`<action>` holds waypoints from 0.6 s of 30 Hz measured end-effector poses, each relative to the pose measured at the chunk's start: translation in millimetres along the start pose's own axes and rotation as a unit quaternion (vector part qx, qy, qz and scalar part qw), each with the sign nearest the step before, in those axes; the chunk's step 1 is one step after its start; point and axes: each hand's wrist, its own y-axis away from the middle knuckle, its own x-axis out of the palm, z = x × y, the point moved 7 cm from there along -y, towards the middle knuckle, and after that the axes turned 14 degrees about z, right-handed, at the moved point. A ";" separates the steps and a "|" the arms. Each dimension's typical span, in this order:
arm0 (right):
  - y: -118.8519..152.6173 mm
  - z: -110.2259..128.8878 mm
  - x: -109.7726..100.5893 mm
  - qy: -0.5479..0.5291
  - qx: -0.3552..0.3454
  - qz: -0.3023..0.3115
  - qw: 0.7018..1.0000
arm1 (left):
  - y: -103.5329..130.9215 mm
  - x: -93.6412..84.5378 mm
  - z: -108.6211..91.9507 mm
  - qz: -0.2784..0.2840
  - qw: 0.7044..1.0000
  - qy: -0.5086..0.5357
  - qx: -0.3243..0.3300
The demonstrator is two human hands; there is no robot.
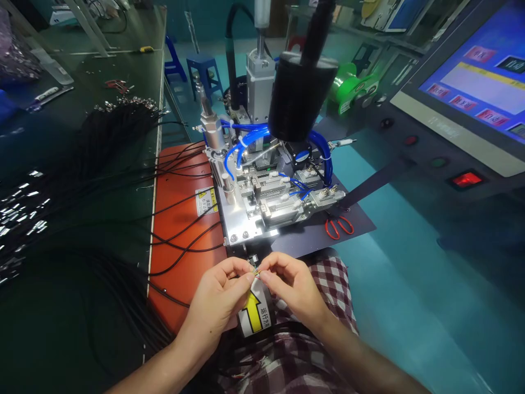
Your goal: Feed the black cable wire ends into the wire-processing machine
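My left hand and my right hand meet fingertip to fingertip just in front of the machine's near edge. Between them are thin coloured wires, pinched by thumb and forefinger on each side. The wire ends are small and partly covered by the fingers. Right behind my fingertips is the metal machine with blue air tubes. Below the hands shows a white label with a yellow arrow.
Black cables in bundles cover the dark table at left and run over the orange plate. Red-handled scissors lie right of the machine. A control screen stands at upper right, a green spool behind.
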 end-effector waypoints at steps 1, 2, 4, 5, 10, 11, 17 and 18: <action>-0.1 -0.1 0.5 -0.002 -0.001 0.002 1.000 | 0.0 -0.5 0.0 -0.002 1.000 -0.001 -0.001; -0.1 0.1 0.7 -0.003 -0.003 0.002 1.000 | 0.1 -1.1 0.1 -0.005 1.000 -0.001 -0.003; 0.2 1.2 0.4 -0.002 -0.005 -0.001 1.000 | 0.3 -2.7 0.4 -0.012 1.000 0.000 -0.005; 0.3 1.9 -0.2 0.000 -0.005 -0.004 1.000 | 0.4 -3.1 0.5 -0.014 1.000 0.002 -0.005; -0.8 5.7 -5.0 -0.001 -0.007 -0.017 1.000 | -0.4 -1.1 -2.4 -0.003 1.000 0.002 0.007; -1.5 5.4 -5.4 -0.011 -0.006 -0.013 1.000 | -0.6 -0.4 -3.5 0.000 1.000 -0.002 0.009; -4.8 -0.7 -2.7 -0.091 0.012 0.035 0.995 | -0.3 1.2 -6.3 0.007 1.000 -0.002 0.002; -4.4 -1.3 -2.3 -0.094 0.014 0.038 0.995 | 0.0 1.2 -6.3 0.005 1.000 -0.002 0.002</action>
